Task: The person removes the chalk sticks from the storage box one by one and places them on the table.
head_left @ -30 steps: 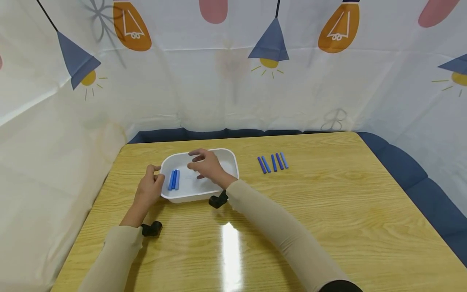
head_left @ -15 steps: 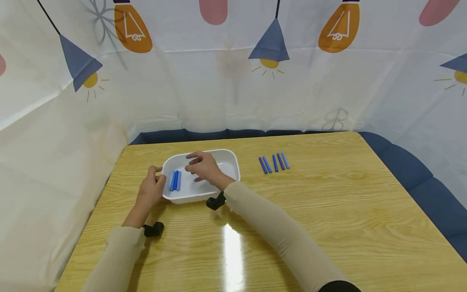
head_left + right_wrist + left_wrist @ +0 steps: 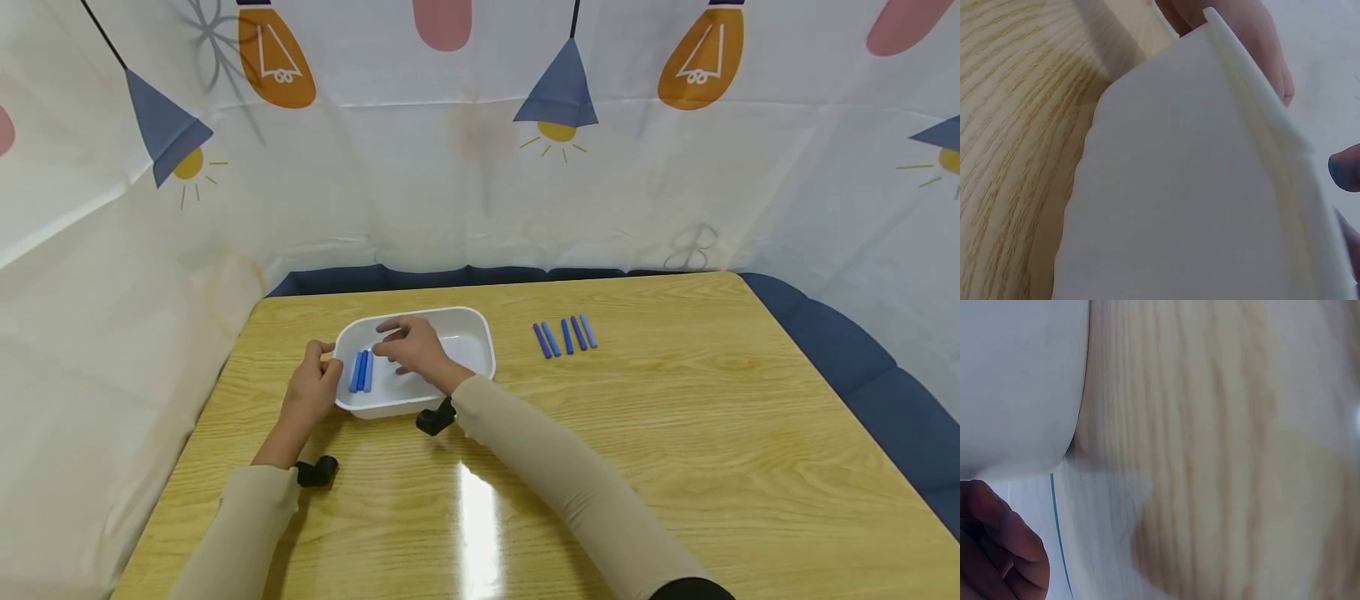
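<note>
A white tray (image 3: 472, 354) stands on the table, with a few thin blue sticks (image 3: 361, 372), crayon-like, side by side near its left end. My left hand (image 3: 309, 392) holds the tray's left rim; its curled fingers (image 3: 1022, 547) show beside the tray wall (image 3: 1016, 381) in the left wrist view. Over the inside of the tray is my right hand (image 3: 418, 345), fingers parted and loosely bent, just right of the sticks, with nothing visible in it. Its thumb tip (image 3: 1346, 167) looks bluish beyond the tray side (image 3: 1172, 175) in the right wrist view.
Several more blue sticks (image 3: 566, 337) lie in a loose row on the wooden table (image 3: 675, 417), right of the tray. A patterned white cloth (image 3: 420, 183) hangs behind the table. Dark blue padded seating (image 3: 840, 358) runs along the far and right edges.
My right hand has shifted slightly left over the tray, toward the blue sticks in it. The left hand stays on the rim, and the view has shifted a little.
</note>
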The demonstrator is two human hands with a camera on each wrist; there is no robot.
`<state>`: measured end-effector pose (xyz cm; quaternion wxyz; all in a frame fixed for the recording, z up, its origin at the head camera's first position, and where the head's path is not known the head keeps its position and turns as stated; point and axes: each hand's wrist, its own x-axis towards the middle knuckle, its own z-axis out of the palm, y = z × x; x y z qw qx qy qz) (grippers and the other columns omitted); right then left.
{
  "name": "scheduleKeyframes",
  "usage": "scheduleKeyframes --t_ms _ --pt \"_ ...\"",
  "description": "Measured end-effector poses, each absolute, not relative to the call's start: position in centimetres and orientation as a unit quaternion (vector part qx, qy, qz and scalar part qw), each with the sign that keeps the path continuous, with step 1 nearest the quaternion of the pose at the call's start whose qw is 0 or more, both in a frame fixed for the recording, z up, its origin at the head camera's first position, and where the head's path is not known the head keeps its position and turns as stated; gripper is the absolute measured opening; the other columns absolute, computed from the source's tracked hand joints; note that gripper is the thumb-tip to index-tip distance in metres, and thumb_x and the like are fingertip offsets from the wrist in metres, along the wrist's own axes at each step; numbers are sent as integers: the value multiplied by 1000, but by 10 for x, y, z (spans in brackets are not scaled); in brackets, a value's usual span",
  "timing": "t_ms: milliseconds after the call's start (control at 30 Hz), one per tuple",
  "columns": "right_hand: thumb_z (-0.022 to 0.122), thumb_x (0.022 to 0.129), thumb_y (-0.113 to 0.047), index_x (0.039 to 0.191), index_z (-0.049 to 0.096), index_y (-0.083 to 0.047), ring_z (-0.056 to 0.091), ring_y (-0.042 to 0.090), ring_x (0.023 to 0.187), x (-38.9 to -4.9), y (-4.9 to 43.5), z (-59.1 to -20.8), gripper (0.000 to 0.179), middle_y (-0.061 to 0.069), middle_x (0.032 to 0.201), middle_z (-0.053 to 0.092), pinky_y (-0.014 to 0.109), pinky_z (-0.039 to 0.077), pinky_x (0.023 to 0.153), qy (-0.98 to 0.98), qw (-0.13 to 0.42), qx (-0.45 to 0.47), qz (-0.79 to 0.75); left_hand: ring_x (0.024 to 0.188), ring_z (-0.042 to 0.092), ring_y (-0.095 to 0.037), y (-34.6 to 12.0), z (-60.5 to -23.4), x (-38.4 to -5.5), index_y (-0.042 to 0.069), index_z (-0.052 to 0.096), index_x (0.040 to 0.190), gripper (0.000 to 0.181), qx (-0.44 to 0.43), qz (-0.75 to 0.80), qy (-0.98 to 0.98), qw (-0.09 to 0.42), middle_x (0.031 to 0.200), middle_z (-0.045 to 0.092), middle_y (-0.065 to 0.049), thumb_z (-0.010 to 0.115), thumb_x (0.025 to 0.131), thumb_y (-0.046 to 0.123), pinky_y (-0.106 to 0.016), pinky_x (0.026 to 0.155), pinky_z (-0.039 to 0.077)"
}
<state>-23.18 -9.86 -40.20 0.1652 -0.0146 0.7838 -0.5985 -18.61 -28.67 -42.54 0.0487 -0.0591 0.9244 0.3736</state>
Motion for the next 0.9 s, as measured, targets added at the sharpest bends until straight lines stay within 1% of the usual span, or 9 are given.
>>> scheduleKeyframes --t_ms 100,233,367,500,667,767,900 --pt "76 81 -22 112 69 -20 63 17 78 -232 -102 -403 33 -2 90 67 32 56 60 789 164 -9 -592 98 54 -31 -286 -425 -186 8 29 142 51 -61 374 924 50 116 59 -24 29 98 34 -37 80 48" --pt "77 80 -20 110 70 -18 67 21 81 -232 -107 -405 31 0 91 69 32 56 61 787 159 -6 -595 99 54 -31 -286 -425 -186 8 29 142 50 -60 374 924 51 119 59 -25 29 99 34 -41 84 49" --pt "78 79 -19 108 71 -19 68 19 78 -232 -113 -406 30 -1 90 70 31 56 61 786 158 11 -598 100 55 -31 -286 -424 -186 7 28 142 50 -58 373 925 51 120 59 -26 29 99 33 -41 85 50" --pt "78 79 -18 106 72 -17 67 14 74 -231 -117 -405 29 0 88 71 29 56 61 782 156 26 -603 98 55 -31 -286 -424 -185 7 29 142 50 -55 368 927 47 117 60 -25 29 99 33 -39 82 49" --pt "78 78 -18 104 74 -14 67 13 73 -229 -121 -402 26 2 88 71 30 57 63 780 159 47 -604 97 55 -30 -286 -424 -184 6 30 141 49 -48 367 928 40 115 61 -24 29 99 32 -37 80 48" --pt "79 78 -20 103 74 -12 67 14 73 -229 -123 -401 26 2 90 70 31 57 65 787 165 63 -591 97 56 -31 -286 -424 -184 6 30 141 49 -46 369 927 39 116 61 -25 29 99 31 -39 82 49" --pt "81 75 -22 100 73 -9 67 16 71 -231 -126 -402 29 4 87 69 33 57 64 799 178 85 -568 103 56 -32 -285 -424 -184 7 30 141 49 -51 373 926 44 122 60 -27 29 99 32 -45 88 49"
